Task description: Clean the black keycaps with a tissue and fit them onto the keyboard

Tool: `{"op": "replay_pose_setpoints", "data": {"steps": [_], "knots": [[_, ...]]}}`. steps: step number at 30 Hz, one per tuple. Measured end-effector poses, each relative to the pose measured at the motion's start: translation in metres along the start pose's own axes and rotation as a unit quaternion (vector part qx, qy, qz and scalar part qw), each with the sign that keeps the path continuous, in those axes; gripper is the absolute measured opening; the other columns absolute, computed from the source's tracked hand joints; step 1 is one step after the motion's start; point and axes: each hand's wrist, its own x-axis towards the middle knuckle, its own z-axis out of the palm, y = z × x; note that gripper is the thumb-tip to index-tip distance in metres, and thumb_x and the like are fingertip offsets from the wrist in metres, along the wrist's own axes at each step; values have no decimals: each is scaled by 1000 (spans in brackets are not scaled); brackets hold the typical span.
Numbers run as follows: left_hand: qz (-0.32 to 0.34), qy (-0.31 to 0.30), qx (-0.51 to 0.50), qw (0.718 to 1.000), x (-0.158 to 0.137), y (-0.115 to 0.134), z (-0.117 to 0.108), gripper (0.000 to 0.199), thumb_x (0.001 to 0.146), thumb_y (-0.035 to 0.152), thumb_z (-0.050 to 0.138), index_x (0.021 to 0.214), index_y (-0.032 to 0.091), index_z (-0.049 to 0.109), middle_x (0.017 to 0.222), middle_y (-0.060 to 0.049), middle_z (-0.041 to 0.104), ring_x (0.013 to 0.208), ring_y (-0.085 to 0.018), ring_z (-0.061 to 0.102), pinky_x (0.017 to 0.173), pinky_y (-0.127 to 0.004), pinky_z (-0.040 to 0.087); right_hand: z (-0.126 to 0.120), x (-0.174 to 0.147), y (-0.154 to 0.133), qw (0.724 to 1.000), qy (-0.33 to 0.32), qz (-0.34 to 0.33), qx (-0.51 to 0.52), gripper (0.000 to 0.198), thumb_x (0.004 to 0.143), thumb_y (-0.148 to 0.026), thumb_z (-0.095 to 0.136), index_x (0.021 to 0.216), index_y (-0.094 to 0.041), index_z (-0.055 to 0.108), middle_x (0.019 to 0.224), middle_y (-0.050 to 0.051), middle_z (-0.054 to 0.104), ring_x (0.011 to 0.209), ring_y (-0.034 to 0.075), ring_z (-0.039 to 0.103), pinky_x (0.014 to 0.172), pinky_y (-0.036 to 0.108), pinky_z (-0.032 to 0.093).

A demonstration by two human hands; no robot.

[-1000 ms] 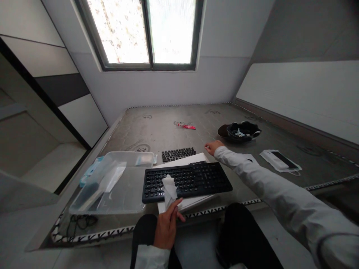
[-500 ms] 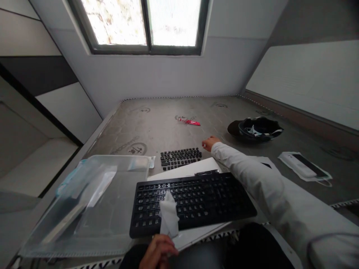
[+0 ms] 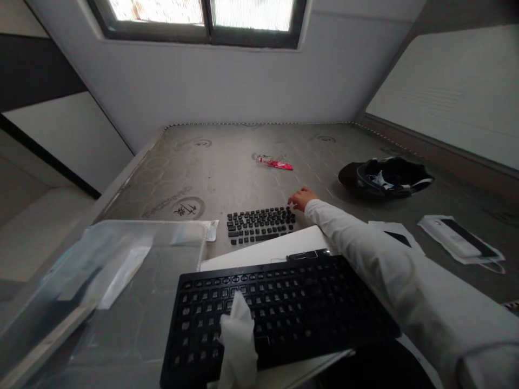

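My right hand (image 3: 302, 199) reaches to the far right corner of a block of loose black keycaps (image 3: 259, 222), laid out in rows on the mattress. Its fingers are bent and drawn together, with the fingertips at the outermost keycaps. What is between them, if anything, is too small to make out. Closer to me lies a black keyboard (image 3: 279, 319), tilted, with bare key sockets across its left and middle parts. A crumpled white tissue (image 3: 239, 335) stands up against its near left side. My left hand is outside the picture.
A translucent plastic bin (image 3: 133, 324) stands at the left, with a white strip (image 3: 125, 275). White board (image 3: 267, 247) lies under the keyboard. A red wrapper (image 3: 279, 165) lies farther back. To the right are a dark cap (image 3: 385, 178) and a white device on a pouch (image 3: 460, 237).
The view has tipped down and moved closer. My left hand, earlier below the tissue, has dropped out of the picture. My right hand remains by the keycaps' right end, its fingers now nearer them.
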Motion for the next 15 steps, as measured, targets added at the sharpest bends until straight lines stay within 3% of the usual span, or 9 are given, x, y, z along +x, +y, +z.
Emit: {"op": "replay_pose_setpoints", "data": {"steps": [5, 11, 15], "knots": [[-2, 4, 5, 1000, 10, -11, 12, 32, 78, 17, 52, 96, 39, 68, 55, 3, 58, 45, -20, 62, 39, -30, 50, 9, 4, -3, 1000, -1, 0, -1, 24, 73, -26, 70, 97, -29, 70, 91, 3, 73, 91, 22, 62, 87, 36, 31], [-3, 3, 9, 1000, 9, -13, 12, 31, 79, 18, 53, 95, 38, 69, 56, 3, 59, 46, -19, 62, 40, -29, 51, 14, 7, -8, 1000, 3, 16, -12, 15, 78, -27, 62, 89, -26, 73, 91, 8, 73, 89, 23, 62, 88, 38, 29], [-3, 1, 9, 1000, 6, -10, 9, 24, 81, 22, 52, 91, 36, 69, 59, 2, 60, 51, -20, 64, 44, -30, 52, 11, 3, -11, 999, 17, 37, -14, 19, 82, -27, 57, 88, -22, 73, 90, 12, 73, 85, 23, 62, 88, 39, 29]]}}
